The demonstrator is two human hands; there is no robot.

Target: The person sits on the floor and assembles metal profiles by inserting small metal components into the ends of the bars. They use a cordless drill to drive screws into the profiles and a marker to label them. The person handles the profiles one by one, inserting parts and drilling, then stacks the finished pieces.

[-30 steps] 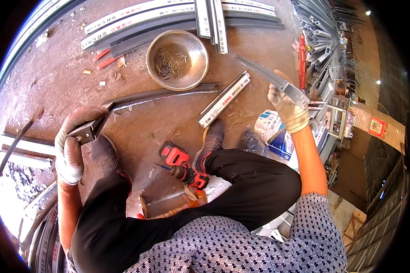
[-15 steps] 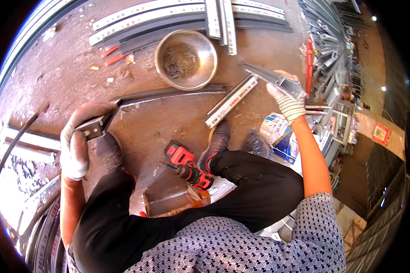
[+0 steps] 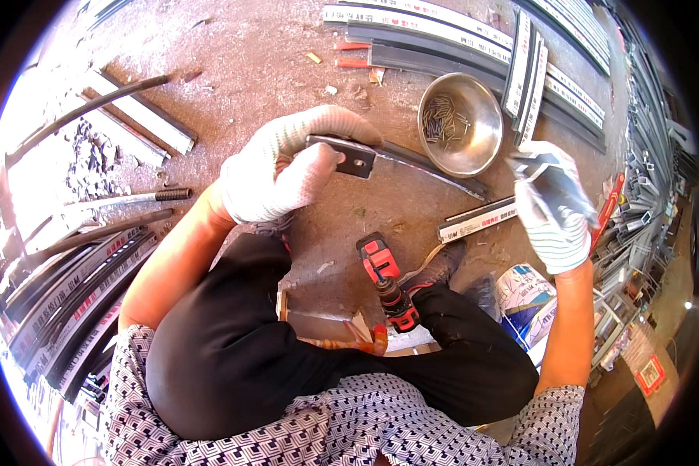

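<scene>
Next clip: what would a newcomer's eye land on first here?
Most likely the left hand in a white knit glove, upper centre, gripping a dark metal strip by its flat end plate. Right of it, a steel bowl of small screws sits on the dirt floor, and the gloved right hand holds a grey metal piece. A red-and-black drill lies between the legs.

White knit gloves, patterned shirt, black trousers.
</scene>
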